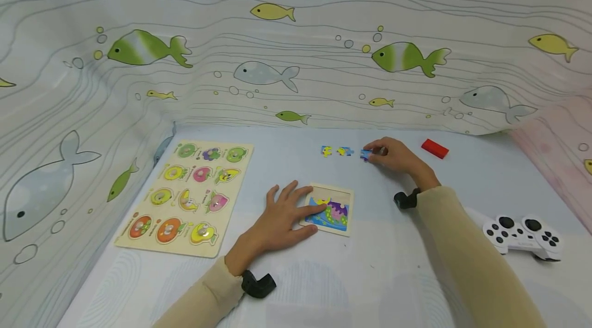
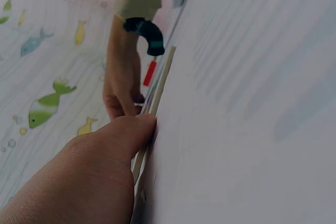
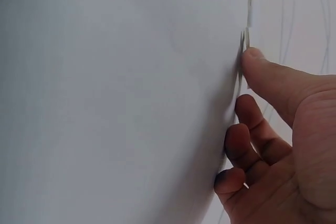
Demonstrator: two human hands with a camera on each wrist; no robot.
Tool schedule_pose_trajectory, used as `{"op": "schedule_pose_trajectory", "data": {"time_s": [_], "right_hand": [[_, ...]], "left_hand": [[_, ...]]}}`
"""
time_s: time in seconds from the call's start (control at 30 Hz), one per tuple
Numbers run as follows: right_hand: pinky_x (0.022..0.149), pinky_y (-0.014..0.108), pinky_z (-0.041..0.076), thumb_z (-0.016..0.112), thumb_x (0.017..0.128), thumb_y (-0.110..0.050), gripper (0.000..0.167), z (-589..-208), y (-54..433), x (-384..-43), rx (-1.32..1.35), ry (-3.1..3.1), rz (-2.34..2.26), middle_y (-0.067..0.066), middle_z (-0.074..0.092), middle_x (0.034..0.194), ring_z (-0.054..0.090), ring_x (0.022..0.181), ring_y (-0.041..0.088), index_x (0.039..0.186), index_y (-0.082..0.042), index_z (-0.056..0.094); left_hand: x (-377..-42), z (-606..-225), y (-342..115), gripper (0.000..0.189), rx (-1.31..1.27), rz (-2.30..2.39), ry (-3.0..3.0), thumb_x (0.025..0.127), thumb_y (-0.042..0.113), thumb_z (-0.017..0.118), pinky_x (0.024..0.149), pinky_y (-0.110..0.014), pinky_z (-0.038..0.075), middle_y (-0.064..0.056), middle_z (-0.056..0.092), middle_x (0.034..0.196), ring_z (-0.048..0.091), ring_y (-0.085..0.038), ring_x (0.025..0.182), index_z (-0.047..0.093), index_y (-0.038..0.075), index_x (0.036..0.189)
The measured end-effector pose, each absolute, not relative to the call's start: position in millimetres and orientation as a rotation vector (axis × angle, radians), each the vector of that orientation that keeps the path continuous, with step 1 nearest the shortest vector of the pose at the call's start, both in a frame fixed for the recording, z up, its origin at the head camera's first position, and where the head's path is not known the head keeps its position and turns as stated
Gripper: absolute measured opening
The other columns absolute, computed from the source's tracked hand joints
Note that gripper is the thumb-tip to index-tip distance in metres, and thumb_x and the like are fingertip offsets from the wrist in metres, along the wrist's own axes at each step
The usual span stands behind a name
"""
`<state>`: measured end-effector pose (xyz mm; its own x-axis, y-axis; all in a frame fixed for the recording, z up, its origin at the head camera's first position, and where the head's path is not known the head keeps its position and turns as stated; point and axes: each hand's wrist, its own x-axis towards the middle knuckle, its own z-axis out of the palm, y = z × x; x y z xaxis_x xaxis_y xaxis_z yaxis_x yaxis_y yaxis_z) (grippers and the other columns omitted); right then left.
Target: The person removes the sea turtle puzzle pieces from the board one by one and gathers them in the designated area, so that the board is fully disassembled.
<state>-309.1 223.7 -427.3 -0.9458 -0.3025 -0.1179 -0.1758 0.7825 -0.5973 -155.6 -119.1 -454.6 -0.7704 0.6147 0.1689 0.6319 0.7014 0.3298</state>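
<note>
Right hand point(image 1: 398, 156): narrowed to a pinch, with thumb and fingertips on a blue puzzle piece point(image 1: 365, 155) at the far side of the table point(image 1: 393, 266); raised or flat on the surface, impossible to tell.

Left hand point(image 1: 282, 217): spread wide, gripping nothing, with an index finger laid over a small puzzle tray point(image 1: 335, 193) and a thumb at its near left corner.

Puzzle tray: in the middle of the table, roughly square, without a clear long axis; filled with a bright picture on the near side, bare wood in a left-to-right band along the far edge.

From pinch to tray: leftward and back toward the body, near but apart; judged the key line here, with the bare band on the side facing the pieces.

Nearer hand: the left for the tray, in contact with it; the right for the row of pieces.

Two loose pieces point(image 1: 326, 151) point(image 1: 344, 151): just left of the pinched one, in a left-to-right row beyond the tray.

Red block point(image 1: 435, 148): to the right of the right hand, untouched.

Fruit board point(image 1: 222, 235): left of the left hand, well apart from the pinch.
</note>
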Motion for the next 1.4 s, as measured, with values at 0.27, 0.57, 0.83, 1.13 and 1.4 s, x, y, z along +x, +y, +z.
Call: {"op": "schedule_pose_trajectory", "data": {"time_s": [0.27, 0.57, 0.83, 1.13, 1.4], "right_hand": [[0.087, 0.04, 0.045, 0.066, 0.099, -0.021, 0.037, -429, 223, -316, -0.379, 2.771, -0.862, 0.018, 0.059, 0.118, 0.051, 0.105, 0.032, 0.135, -0.013, 0.067], [0.086, 0.041, 0.045, 0.064, 0.1, -0.022, 0.039, -428, 223, -320, -0.379, 2.765, -0.833, 0.018, 0.059, 0.117, 0.05, 0.105, 0.032, 0.138, -0.014, 0.064], [0.084, 0.039, 0.044, 0.063, 0.1, -0.022, 0.04, -429, 223, -321, -0.382, 2.771, -0.863, 0.018, 0.06, 0.116, 0.05, 0.102, 0.031, 0.14, -0.014, 0.063], [0.083, 0.035, 0.045, 0.062, 0.101, -0.025, 0.04, -428, 221, -298, -0.251, 2.744, -0.991, 0.017, 0.06, 0.117, 0.051, 0.101, 0.03, 0.139, -0.016, 0.062], [0.077, 0.032, 0.044, 0.067, 0.097, -0.022, 0.029, -428, 211, -277, -0.371, 2.706, -0.93, 0.009, 0.062, 0.104, 0.051, 0.094, 0.025, 0.126, -0.015, 0.071]], "left_hand": [[-156, -457, -118, 0.048, -1.046, -0.554, -2.877, 0.099, 0.057, 0.051, 0.115, -0.069, 0.011, -0.002, 0.038, 0.163, 0.022, -0.04, 0.156, 0.053, 0.045, 0.146], [-155, -457, -117, 0.048, -1.051, -0.56, -2.86, 0.099, 0.056, 0.052, 0.114, -0.07, 0.013, -0.004, 0.039, 0.162, 0.023, -0.042, 0.155, 0.054, 0.043, 0.145], [-156, -456, -118, 0.048, -1.045, -0.558, -2.865, 0.099, 0.056, 0.052, 0.114, -0.07, 0.013, -0.004, 0.039, 0.162, 0.023, -0.041, 0.155, 0.054, 0.043, 0.145], [-157, -456, -117, 0.048, -1.042, -0.525, -2.857, 0.099, 0.057, 0.052, 0.115, -0.07, 0.013, -0.004, 0.04, 0.162, 0.024, -0.041, 0.155, 0.054, 0.043, 0.145], [-157, -458, -118, 0.048, -1.056, -0.495, -2.839, 0.1, 0.057, 0.05, 0.114, -0.069, 0.015, -0.005, 0.04, 0.162, 0.025, -0.042, 0.154, 0.053, 0.043, 0.146]]}}
